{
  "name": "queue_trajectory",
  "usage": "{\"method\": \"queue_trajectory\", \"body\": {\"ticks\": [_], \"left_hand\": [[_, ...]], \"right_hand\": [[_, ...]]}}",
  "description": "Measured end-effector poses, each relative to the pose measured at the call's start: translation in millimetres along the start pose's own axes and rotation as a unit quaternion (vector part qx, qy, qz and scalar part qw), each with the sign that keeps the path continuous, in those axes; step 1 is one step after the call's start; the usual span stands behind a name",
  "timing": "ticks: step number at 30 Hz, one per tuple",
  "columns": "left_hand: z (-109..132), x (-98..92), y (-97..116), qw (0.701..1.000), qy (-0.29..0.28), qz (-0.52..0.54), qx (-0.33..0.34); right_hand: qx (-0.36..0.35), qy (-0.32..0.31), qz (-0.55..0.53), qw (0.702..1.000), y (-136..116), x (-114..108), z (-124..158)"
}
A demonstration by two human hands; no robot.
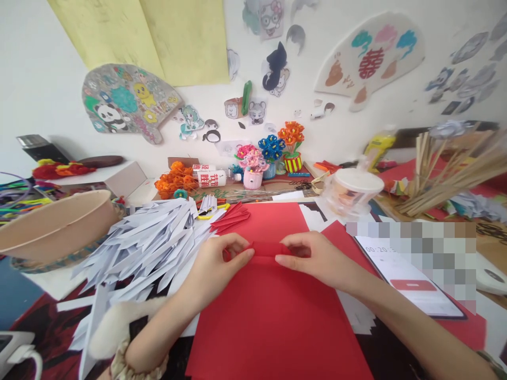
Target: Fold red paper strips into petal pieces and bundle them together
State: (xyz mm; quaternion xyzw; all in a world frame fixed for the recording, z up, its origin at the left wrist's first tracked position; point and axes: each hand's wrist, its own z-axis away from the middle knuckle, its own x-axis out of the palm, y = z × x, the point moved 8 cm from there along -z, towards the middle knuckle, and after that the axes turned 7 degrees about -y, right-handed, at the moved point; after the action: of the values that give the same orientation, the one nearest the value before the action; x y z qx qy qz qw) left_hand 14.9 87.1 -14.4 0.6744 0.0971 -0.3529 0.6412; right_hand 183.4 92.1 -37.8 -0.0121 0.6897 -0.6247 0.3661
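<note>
My left hand (pixel 217 261) and right hand (pixel 315 258) each pinch one end of a small folded red strip (pixel 265 251), thumbs on the near side, fingertips closed on the paper. The strip lies level between them, over the big red sheet (pixel 273 327); whether it touches the sheet I can't tell. Just beyond my left fingers are a few folded red pieces (pixel 232 217), and to their left is a heap of white strips (pixel 146 245) beside the bowl (pixel 59 224). A phone (pixel 412 290) with a timer lies right of my right hand, near a lidded cup (pixel 356 184).
</note>
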Motion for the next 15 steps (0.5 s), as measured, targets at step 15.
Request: {"method": "queue_trajectory", "body": {"ticks": [15], "left_hand": [[-6.2, 12.8, 3.4, 0.98, -0.036, -0.152, 0.119]], "right_hand": [[-0.03, 0.044, 0.13, 0.99, -2.6, -2.0, -3.0]]}}
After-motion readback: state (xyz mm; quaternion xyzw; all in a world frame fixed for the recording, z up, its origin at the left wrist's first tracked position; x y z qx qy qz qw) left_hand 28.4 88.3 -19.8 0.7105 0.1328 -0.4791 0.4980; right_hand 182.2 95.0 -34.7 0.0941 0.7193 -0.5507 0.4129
